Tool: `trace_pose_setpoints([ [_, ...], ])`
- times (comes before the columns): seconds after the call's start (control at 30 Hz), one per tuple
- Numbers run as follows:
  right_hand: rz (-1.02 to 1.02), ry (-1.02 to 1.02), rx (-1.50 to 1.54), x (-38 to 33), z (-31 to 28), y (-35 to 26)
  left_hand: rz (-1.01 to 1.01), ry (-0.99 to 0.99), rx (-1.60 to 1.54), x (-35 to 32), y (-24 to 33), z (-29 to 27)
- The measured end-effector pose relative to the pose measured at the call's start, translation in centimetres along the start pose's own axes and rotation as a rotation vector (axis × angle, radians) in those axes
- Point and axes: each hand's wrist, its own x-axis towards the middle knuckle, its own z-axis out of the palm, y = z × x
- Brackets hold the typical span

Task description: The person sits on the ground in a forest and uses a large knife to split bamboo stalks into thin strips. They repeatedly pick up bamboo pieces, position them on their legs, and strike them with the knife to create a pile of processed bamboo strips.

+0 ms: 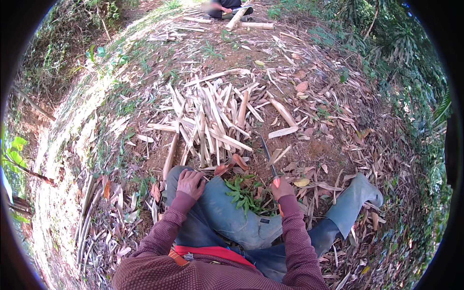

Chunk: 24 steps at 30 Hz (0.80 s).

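Observation:
I sit on the ground with my legs apart, in blue trousers and grey-blue rubber boots (360, 195). My left hand (190, 182) rests flat on my left knee and holds nothing. My right hand (282, 188) grips the orange handle of a long knife (268, 157), whose dark blade points away from me toward the ground. Just beyond my knees lies a pile of split pale bamboo strips (212, 121). A small green leafy plant (243, 193) grows between my legs.
Dry leaves and bamboo husks cover the soil all around. Several thin bamboo poles (87, 212) lie at my left. Another person (224, 8) sits at the far top beside cut bamboo logs (246, 21). Green undergrowth borders the right side.

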Motion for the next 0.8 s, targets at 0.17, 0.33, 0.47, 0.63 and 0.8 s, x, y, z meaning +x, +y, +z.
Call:
trace_pose_setpoints([
  [0.17, 0.008, -0.005, -0.044, -1.0, 0.5, -0.3, -0.057, 0.049, -0.3, 2.2, 2.9, 0.6],
  [0.33, 0.004, 0.022, -0.067, -1.0, 1.3, -0.9, -0.171, -0.039, -1.027, 7.7, 8.3, 6.6],
  [0.47, 0.021, 0.02, -0.079, -0.9, 0.9, -1.1, -0.126, -0.072, -1.246, 12.1, 12.1, 10.8],
  [0.63, 0.01, 0.021, -0.059, -0.8, 0.8, -0.7, 0.033, -0.139, -1.369, 13.0, 13.8, 12.4],
  [0.8, 0.015, 0.005, -0.047, -1.0, 1.3, -1.8, 0.039, -0.149, -1.295, 12.9, 12.7, 13.1],
])
